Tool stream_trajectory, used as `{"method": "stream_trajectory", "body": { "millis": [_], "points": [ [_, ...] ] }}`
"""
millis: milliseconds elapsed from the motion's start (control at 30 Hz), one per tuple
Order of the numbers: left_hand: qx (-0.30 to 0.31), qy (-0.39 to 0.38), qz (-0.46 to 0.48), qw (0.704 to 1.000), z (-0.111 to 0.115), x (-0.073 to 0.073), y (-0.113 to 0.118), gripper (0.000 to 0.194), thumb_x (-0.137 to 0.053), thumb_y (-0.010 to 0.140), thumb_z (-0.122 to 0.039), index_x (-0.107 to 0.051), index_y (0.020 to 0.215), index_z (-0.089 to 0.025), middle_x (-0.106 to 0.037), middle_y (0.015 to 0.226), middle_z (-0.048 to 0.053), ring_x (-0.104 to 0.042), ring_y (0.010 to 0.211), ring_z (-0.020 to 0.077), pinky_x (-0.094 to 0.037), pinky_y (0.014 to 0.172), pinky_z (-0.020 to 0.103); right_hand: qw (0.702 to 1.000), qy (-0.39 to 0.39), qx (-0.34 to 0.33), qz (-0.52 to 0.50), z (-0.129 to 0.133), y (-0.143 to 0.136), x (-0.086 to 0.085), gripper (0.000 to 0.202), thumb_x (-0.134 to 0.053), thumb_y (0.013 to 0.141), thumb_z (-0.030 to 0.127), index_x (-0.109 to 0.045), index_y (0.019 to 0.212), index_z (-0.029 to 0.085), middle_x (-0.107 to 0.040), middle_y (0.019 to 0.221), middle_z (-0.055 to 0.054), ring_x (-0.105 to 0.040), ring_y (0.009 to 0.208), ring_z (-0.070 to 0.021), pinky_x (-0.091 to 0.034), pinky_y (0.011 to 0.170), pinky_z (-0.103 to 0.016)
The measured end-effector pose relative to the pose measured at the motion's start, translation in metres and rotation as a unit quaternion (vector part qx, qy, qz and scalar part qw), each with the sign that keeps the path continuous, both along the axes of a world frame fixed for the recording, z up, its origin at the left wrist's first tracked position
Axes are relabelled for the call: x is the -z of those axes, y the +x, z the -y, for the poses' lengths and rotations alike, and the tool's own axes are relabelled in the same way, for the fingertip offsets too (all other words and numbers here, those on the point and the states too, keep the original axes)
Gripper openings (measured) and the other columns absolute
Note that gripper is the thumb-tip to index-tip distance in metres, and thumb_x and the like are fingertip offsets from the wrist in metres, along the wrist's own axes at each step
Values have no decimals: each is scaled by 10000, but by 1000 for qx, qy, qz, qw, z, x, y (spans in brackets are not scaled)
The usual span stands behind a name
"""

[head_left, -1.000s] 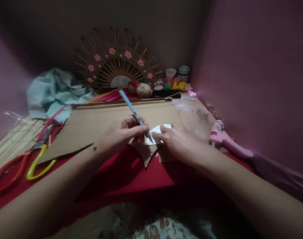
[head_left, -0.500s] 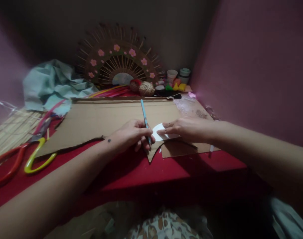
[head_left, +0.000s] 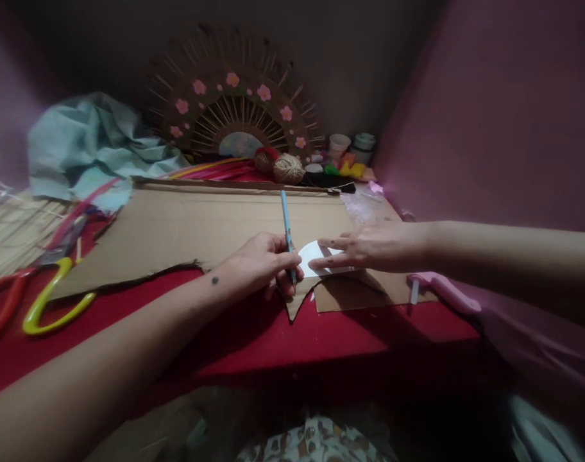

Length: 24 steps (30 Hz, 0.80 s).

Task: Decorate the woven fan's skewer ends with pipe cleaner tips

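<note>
A light-blue pencil (head_left: 285,215) stands nearly upright in my left hand (head_left: 268,260), its fingers closed around the lower part. The pencil's point is down near the narrow tip of a large cardboard sheet (head_left: 201,218). Beside it, a small white paper piece with a curved edge (head_left: 312,260) lies on the cardboard. My right hand (head_left: 364,247) rests on this paper with fingers stretched out and spread, covering its right part.
Scissors with red and yellow handles (head_left: 45,301) lie at the left on the red tabletop (head_left: 254,346). A pink glue gun (head_left: 444,292) is by the right edge. Behind the cardboard are yarn balls (head_left: 288,169), a flowered stick fan (head_left: 232,80) and crumpled pale-blue cloth (head_left: 95,144).
The camera view has shifted slightly, bringing the pink glue gun into sight at the right. Both hands keep about the same places on the paper and cardboard.
</note>
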<state>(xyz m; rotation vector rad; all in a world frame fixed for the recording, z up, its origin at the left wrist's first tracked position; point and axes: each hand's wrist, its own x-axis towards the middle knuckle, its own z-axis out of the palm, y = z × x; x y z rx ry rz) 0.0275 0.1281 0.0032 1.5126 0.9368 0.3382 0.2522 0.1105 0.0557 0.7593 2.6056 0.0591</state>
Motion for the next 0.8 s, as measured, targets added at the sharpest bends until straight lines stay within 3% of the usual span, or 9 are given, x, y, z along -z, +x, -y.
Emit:
{"method": "stream_trajectory", "body": {
  "millis": [100, 333, 567, 800],
  "points": [
    [-5, -5, -1, 1000, 0, 0, 1, 131, -530, 770, -260, -545, 750, -131, -652, 592, 62, -604, 477, 138, -373, 341, 182, 994, 36, -75, 75, -4, -3, 0, 566, -313, 946, 102, -234, 1468, 305, -543, 1248, -129, -583, 849, -176, -407, 622, -288],
    [-4, -19, -2, 1000, 1, -4, 1, 132, -534, 747, -253, -562, 764, -125, -638, 532, 49, -577, 439, 128, -390, 349, 181, 974, 101, -164, 118, -18, -15, 4, 534, -308, 941, 119, -227, 1451, 257, -549, 1049, -94, -512, 763, -169, -287, 481, -290],
    [-5, -54, 42, 998, -3, 1, -5, 153, -560, 766, -276, -563, 774, -123, -659, 560, 54, -563, 418, 111, -398, 341, 170, 965, 117, -207, 108, -23, -14, 4, 539, -312, 942, 118, -192, 1444, 276, -531, 999, -78, -486, 705, -148, -233, 458, -288],
    [-2, -82, 92, 992, -14, 7, -20, 193, -634, 772, -324, -586, 780, -137, -666, 585, 45, -517, 401, 89, -410, 367, 174, 966, 120, -191, 124, -25, -20, 6, 563, -309, 948, 145, -145, 1456, 323, -527, 956, -55, -444, 580, -115, -198, 435, -298]
  ]
}}
